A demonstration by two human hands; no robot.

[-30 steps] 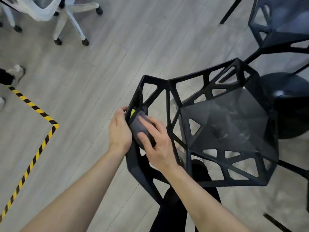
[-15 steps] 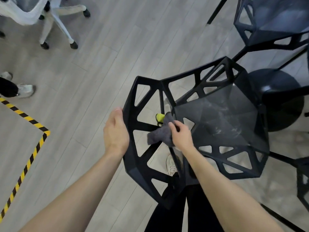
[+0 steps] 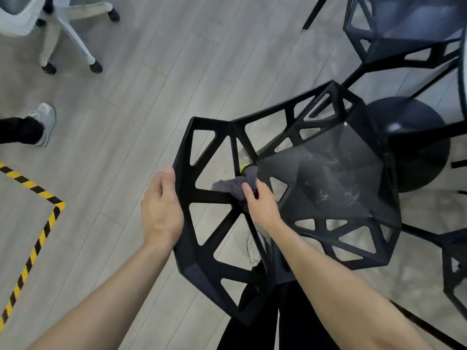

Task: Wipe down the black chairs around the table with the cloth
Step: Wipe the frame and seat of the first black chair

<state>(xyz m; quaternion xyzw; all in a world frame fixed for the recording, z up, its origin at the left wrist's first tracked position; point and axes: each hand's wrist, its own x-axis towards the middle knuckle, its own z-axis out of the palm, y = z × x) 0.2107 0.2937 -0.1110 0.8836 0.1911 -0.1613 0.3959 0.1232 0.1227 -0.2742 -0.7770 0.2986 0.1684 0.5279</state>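
A black chair (image 3: 328,188) with an angular cut-out frame stands right in front of me, its seat streaked with pale dust. My right hand (image 3: 261,205) grips a grey cloth (image 3: 233,184) with a yellow-green tag, pressed against the struts where the backrest meets the seat. My left hand (image 3: 161,210) holds the outer top edge of the backrest, thumb up along the rim. A second black chair (image 3: 404,29) stands at the top right, and part of a third (image 3: 454,269) shows at the right edge.
A round black table base (image 3: 414,137) sits on the floor behind the chair. A white office chair (image 3: 58,26) on castors stands top left. Another person's shoe and leg (image 3: 38,125) are at the left edge. Yellow-black tape (image 3: 32,251) marks the grey floor.
My right hand has carried the cloth from the backrest's outer edge inward to the struts beside the seat. My left hand has stayed on the backrest rim.
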